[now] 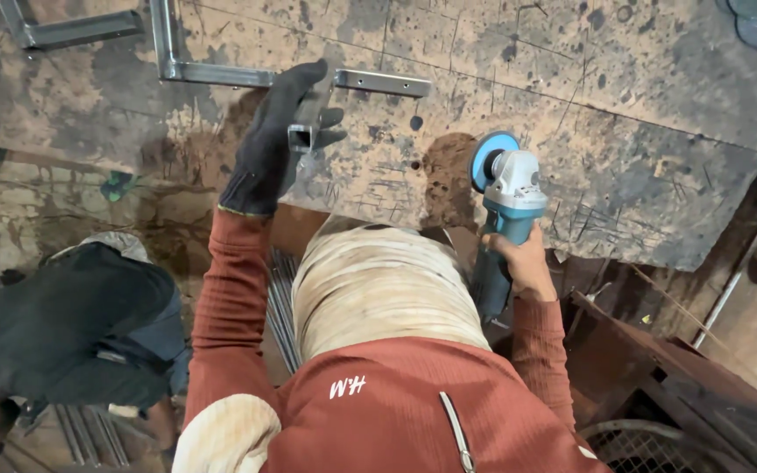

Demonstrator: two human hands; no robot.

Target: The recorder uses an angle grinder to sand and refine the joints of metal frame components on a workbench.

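Two hands (266, 153) (519, 258) at a scarred workbench (624, 123).
Gloved left fingers clamp a square metal tube (308, 123), steadying it; bare right fingers close around an angle grinder (505, 197), disc clear of it.

Left hand (265, 149): dark work glove, green-edged cuff.
Right hand (523, 263): bare.
Sleeves: rust-red ribbed knit.
Top: rust-red, silver zip, over a cream ribbed layer.

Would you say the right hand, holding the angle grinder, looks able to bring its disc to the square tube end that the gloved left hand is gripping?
Probably yes. The right hand holds the angle grinder beside the square tube in the left hand's grip, with only bare, stained workbench between them. The gloved fingers wrap near the tube end, so room looks tight.
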